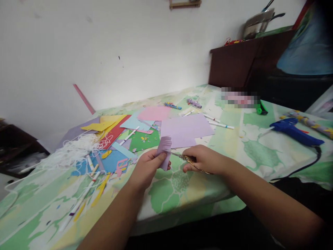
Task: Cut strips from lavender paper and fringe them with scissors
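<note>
Pinching a fringed lilac paper strip just nearside of the big flat lilac paper sheet: left hand. Right hand grips gold-handled metal scissors, blades at the strip. Risk: overlong snip could sever it; left thumb sits near the blades, so a slip could nick it.

"Illumination?"
"Moderate, diffuse; source undetermined. Wall brightest just above the table; left-hand shelf in deep shadow."
"Defects?"
"Mild overall blur; scissors soft in detail. Wide-angle stretching towards the edges, upper right corner blackened, one patch pixelated."
</note>
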`<act>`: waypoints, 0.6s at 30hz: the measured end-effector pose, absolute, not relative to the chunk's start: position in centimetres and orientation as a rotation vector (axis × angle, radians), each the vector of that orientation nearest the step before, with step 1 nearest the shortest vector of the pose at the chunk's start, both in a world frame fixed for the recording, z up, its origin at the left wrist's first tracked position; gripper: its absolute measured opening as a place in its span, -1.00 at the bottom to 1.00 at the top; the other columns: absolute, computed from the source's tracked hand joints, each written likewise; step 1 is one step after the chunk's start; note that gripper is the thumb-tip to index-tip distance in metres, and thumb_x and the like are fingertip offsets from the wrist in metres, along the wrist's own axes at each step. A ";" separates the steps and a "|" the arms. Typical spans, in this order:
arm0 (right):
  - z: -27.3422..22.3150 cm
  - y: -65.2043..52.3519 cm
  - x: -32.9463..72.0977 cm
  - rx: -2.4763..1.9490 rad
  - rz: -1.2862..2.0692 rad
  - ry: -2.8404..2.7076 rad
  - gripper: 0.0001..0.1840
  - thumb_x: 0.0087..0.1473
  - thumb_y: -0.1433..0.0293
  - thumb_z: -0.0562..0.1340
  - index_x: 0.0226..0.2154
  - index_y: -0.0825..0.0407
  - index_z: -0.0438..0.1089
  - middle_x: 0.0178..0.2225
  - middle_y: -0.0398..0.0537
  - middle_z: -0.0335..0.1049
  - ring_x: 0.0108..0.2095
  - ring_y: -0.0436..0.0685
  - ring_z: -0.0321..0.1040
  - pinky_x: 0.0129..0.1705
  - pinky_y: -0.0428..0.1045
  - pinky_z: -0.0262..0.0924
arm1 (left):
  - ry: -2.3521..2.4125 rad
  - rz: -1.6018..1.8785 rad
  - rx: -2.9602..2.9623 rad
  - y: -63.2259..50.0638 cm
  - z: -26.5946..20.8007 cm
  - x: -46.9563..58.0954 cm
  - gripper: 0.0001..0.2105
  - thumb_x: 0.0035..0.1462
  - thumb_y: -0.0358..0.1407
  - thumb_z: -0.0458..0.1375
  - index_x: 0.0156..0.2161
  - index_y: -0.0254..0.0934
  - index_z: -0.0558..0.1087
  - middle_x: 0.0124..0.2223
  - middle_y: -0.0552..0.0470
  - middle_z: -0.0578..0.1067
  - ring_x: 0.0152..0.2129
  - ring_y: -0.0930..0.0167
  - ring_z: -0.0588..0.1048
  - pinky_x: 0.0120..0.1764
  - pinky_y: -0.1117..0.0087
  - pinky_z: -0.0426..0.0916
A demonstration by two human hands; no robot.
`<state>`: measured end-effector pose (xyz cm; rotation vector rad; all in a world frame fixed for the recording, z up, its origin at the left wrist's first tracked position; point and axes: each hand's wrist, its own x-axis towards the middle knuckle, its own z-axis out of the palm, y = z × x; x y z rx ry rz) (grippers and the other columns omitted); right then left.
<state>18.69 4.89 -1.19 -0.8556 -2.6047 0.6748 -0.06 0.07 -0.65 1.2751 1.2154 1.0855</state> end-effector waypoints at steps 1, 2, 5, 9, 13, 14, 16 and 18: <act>-1.2 4.9 18.7 -0.860 0.662 -2.605 -0.58 -0.19 0.04 0.08 -0.64 0.08 0.12 -0.66 -0.23 0.04 -0.60 -0.08 -0.06 -0.58 -0.15 -0.16 | 1.216 1.081 1.272 0.1 -0.6 -0.1 -0.83 -0.05 -0.27 0.03 -0.55 -0.32 0.32 -0.65 0.14 0.37 -0.69 0.54 0.31 -0.56 0.51 0.14; -1.2 4.9 18.7 -0.865 0.646 -2.606 -0.58 -0.19 0.04 0.08 -0.64 0.08 0.13 -0.66 -0.22 0.04 -0.60 -0.08 -0.05 -0.58 -0.15 -0.16 | 1.216 1.077 1.268 0.1 -0.6 -0.1 -0.83 -0.06 -0.27 0.03 -0.56 -0.32 0.32 -0.66 0.13 0.37 -0.69 0.54 0.30 -0.57 0.51 0.14; -1.3 4.9 18.8 -0.873 0.605 -2.618 -0.57 -0.19 0.02 0.07 -0.62 0.08 0.16 -0.66 -0.21 0.06 -0.60 -0.08 -0.03 -0.57 -0.15 -0.16 | 1.225 1.062 1.235 0.1 -0.6 -0.2 -0.83 -0.07 -0.27 0.05 -0.56 -0.33 0.33 -0.66 0.12 0.37 -0.70 0.54 0.29 -0.57 0.52 0.14; -1.4 4.9 18.8 -0.867 0.568 -2.637 -0.57 -0.18 0.02 0.07 -0.61 0.08 0.20 -0.65 -0.20 0.08 -0.60 -0.07 -0.02 -0.57 -0.15 -0.16 | 1.219 1.037 1.202 0.1 -0.5 -0.3 -0.84 -0.09 -0.27 0.06 -0.57 -0.32 0.33 -0.66 0.12 0.37 -0.70 0.54 0.29 -0.57 0.52 0.14; -1.4 4.8 18.7 -0.894 0.537 -2.628 -0.55 -0.20 0.01 0.07 -0.61 0.09 0.21 -0.65 -0.19 0.09 -0.59 -0.07 -0.01 -0.56 -0.15 -0.16 | 1.198 1.016 1.216 0.1 -0.5 -0.4 -0.84 -0.08 -0.27 0.05 -0.57 -0.32 0.33 -0.66 0.12 0.37 -0.70 0.55 0.29 -0.58 0.53 0.13; -1.3 4.8 18.7 -0.900 0.536 -2.621 -0.56 -0.21 0.01 0.08 -0.61 0.09 0.21 -0.65 -0.19 0.09 -0.59 -0.07 -0.01 -0.56 -0.15 -0.16 | 1.190 1.011 1.209 0.2 -0.5 -0.5 -0.84 -0.08 -0.27 0.05 -0.57 -0.32 0.33 -0.65 0.13 0.37 -0.69 0.55 0.30 -0.57 0.53 0.14; -1.2 4.8 18.8 -0.898 0.545 -2.599 -0.58 -0.20 0.03 0.09 -0.61 0.09 0.21 -0.65 -0.19 0.10 -0.59 -0.07 -0.02 -0.56 -0.15 -0.16 | 1.179 0.997 1.188 0.2 -0.6 -0.6 -0.86 -0.09 -0.29 0.06 -0.55 -0.31 0.33 -0.64 0.13 0.37 -0.68 0.55 0.31 -0.56 0.51 0.16; -1.1 4.8 18.8 -0.897 0.566 -2.576 -0.60 -0.20 0.06 0.11 -0.61 0.09 0.21 -0.65 -0.20 0.10 -0.60 -0.09 -0.03 -0.57 -0.15 -0.17 | 1.177 0.978 1.170 0.3 -0.7 -0.6 -0.87 -0.09 -0.29 0.06 -0.55 -0.31 0.33 -0.63 0.13 0.38 -0.68 0.54 0.32 -0.55 0.50 0.18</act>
